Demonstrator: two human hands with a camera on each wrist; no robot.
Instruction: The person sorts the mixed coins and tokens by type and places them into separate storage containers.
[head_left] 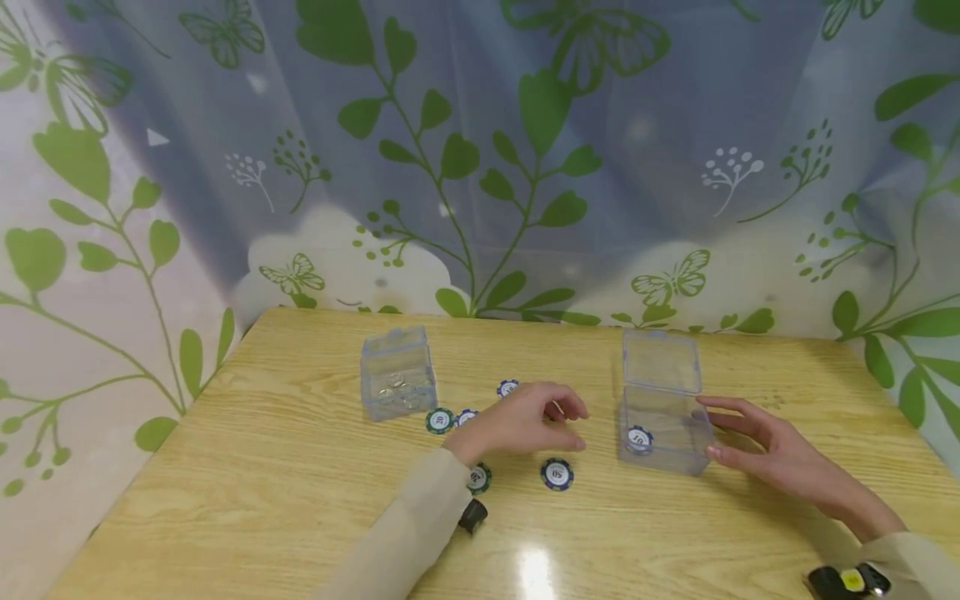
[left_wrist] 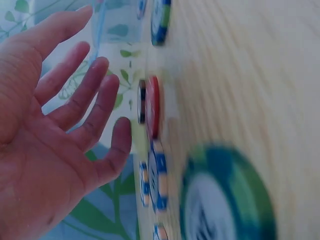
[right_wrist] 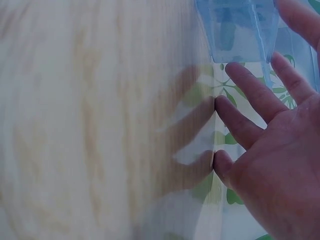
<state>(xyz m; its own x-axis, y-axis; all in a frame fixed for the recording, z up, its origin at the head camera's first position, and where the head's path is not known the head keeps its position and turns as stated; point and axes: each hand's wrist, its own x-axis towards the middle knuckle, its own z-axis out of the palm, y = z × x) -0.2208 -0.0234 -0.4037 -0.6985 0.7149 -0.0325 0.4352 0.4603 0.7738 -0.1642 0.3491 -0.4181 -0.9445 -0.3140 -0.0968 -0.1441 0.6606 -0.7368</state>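
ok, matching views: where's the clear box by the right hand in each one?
Head: right of centre, the clear box, lid open, a chip inside, just left of the right hand.
Left wrist: top edge, left of centre, cut off by the frame, near the thumb tip of the left hand.
Right wrist: top edge, right of centre, partly cut off.
Shared landmark: the leaf-print cloth, turned sideways in both wrist views.

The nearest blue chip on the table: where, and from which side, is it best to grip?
I would pinch the blue chip by opposite edges of its rim, coming from above with the left hand. It is round and lies flat on the table, its rim uncovered, and this hand is close by.
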